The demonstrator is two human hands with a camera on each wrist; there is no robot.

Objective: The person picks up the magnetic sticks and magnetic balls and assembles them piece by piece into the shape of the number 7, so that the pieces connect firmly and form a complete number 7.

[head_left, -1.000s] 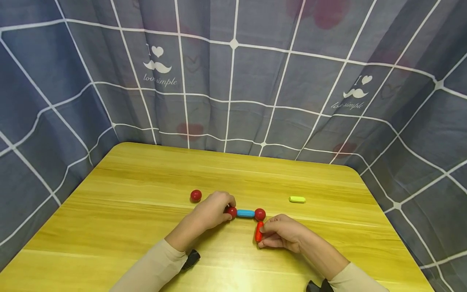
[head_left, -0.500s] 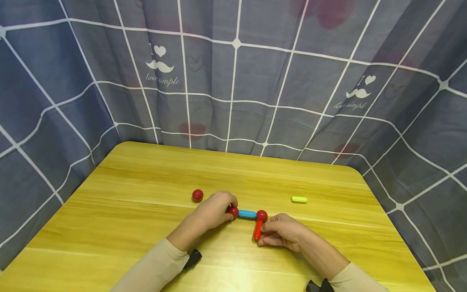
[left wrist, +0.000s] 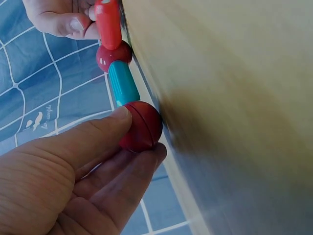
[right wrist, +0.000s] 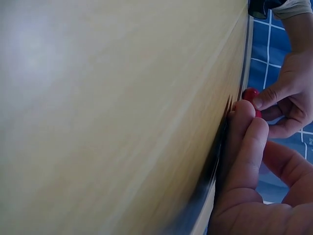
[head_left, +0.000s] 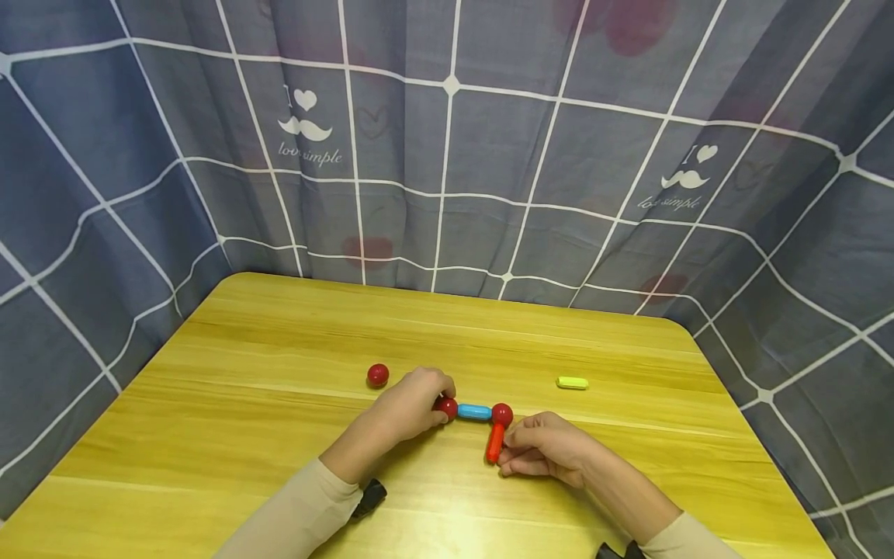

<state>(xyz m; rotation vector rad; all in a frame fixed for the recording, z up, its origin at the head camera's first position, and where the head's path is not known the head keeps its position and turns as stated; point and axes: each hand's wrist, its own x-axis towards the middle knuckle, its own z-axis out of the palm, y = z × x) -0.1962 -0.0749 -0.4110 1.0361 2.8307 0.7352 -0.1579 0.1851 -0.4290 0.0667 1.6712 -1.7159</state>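
I log three red balls [head_left: 502,414], three rods [head_left: 475,412]: one blue, one red, one yellow-green. Hands [head_left: 414,404], two, both mine: one left, one right. Pale sleeves [head_left: 293,505], two. Worktop [head_left: 279,334], one. White moustache prints [head_left: 305,128] on the curtain [head_left: 398,147], two.

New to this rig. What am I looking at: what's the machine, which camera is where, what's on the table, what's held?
No machine: a person's left hand and right hand, bare. The wide picture comes from a head-worn camera looking forward and down; the other two come from a camera on each wrist, with that wrist's hand in the foreground.

On the wooden table: a held red ball, a blue stick, a second red ball and a red stick in a bent chain. Apart lie a loose red ball and a yellow-green stick.

The left hand pinches its ball; the right is beside the red stick, grip unclear.
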